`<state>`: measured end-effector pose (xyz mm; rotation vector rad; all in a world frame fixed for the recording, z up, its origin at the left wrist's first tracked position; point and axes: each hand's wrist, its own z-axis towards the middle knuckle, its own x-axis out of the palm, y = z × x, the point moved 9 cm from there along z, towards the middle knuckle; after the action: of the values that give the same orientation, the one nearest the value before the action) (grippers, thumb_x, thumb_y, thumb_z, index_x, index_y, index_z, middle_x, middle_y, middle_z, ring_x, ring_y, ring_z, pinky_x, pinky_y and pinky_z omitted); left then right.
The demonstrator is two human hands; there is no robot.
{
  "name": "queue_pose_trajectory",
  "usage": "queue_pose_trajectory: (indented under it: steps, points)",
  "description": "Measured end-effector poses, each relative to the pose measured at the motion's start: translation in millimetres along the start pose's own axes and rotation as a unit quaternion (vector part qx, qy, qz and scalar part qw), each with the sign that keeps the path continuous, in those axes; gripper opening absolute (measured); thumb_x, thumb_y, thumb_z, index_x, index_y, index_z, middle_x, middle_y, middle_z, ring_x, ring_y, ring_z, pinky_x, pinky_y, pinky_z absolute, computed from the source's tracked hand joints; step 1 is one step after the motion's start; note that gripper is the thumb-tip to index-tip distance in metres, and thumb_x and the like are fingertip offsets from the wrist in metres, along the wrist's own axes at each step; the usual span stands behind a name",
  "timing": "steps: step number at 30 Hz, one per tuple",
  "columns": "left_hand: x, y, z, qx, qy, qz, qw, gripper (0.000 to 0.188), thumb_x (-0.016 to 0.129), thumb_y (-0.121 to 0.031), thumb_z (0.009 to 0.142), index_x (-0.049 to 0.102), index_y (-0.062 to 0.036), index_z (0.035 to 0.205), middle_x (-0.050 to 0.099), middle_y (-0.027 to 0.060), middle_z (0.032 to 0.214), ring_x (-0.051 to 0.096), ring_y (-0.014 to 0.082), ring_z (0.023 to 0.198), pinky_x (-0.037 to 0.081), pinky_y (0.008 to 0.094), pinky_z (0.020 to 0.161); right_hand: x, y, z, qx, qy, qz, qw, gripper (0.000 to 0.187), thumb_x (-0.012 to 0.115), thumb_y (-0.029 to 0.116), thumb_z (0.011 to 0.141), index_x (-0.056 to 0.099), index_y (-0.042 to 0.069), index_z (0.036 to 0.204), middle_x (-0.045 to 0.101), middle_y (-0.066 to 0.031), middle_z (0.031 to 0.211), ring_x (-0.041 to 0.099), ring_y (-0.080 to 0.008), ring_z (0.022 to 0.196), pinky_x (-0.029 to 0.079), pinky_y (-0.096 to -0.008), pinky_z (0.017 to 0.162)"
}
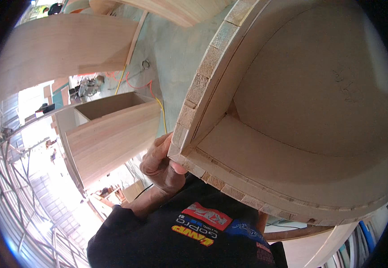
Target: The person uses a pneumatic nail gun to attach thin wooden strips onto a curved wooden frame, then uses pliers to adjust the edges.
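Note:
A large curved wooden shell [212, 60], like an unfinished cabinet body, fills the right side of the view. Its hollow inside faces me, and small wood blocks line its rim. At the shell's left corner my left hand [162, 169] is closed around the edge. The thumb lies on the lower side, while the other fingers bend round the left side and are partly hidden. A black printed shirt [158, 236] shows below the shell. My right hand does not show.
A pale wooden box [113, 145] with an open top stands to the left. Large wooden panels [64, 49] fill the upper left. A yellow cord [163, 114] and an orange one [137, 86] cross the concrete floor [171, 62]. Another curved wooden piece [321, 245] is at lower right.

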<state>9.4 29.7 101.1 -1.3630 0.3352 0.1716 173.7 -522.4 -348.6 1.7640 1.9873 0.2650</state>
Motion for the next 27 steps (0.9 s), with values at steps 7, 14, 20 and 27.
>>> queue_pose_trajectory:
  steps: [7, 14, 20, 27]
  points:
    - [8.1, -3.8, 1.9, -0.005, 0.035, 0.008, 0.999, 0.069, 0.072, -0.052, 0.090, 0.064, 0.0057, 0.127, 0.071, 0.0233, 0.115, 0.070, 0.0237, 0.102, 0.053, 0.0337, 0.086, 39.2, 50.9, -5.4, -0.029, 0.025, -0.050, 0.998, 0.016, 0.073, 0.011, 0.090, 0.059, 0.005, 0.096, 0.057, -0.0011, 0.067, 0.049, -0.0118, 0.050, 0.036, -0.0272, 0.041]
    - [21.3, -2.0, -11.0, 0.026, 0.013, 0.074, 0.997, 0.076, 0.056, -0.058, 0.098, 0.055, 0.0068, 0.137, 0.072, 0.0186, 0.118, 0.068, 0.0189, 0.107, 0.051, 0.0303, 0.089, 27.2, 110.9, -28.0, -0.138, 0.032, -0.117, 0.983, 0.017, 0.073, 0.010, 0.089, 0.059, 0.002, 0.092, 0.057, -0.0014, 0.067, 0.051, -0.0124, 0.051, 0.037, -0.0273, 0.041]
    - [3.0, -10.6, 15.7, -0.075, -0.062, 0.022, 0.995, 0.053, 0.061, -0.046, 0.098, 0.074, 0.0043, 0.092, 0.058, -0.0001, 0.067, 0.051, 0.0087, 0.068, 0.043, 0.0274, 0.063, -130.4, 181.4, -44.5, -0.202, -0.068, -0.121, 0.970, 0.035, 0.070, 0.017, 0.093, 0.059, -0.003, 0.120, 0.062, -0.0085, 0.069, 0.056, -0.0180, 0.051, 0.045, -0.0360, 0.043]
    - [16.6, -48.7, 29.1, 0.012, -0.123, 0.109, 0.986, 0.044, 0.071, -0.041, 0.087, 0.075, 0.0002, 0.074, 0.061, 0.0064, 0.055, 0.056, 0.0132, 0.054, 0.045, 0.0317, 0.056, -385.8, 181.9, -103.1, -0.289, -0.200, 0.123, 0.928, 0.034, 0.060, 0.039, 0.100, 0.058, 0.007, 0.090, 0.051, -0.0017, 0.068, 0.049, -0.0165, 0.055, 0.045, -0.0339, 0.051]
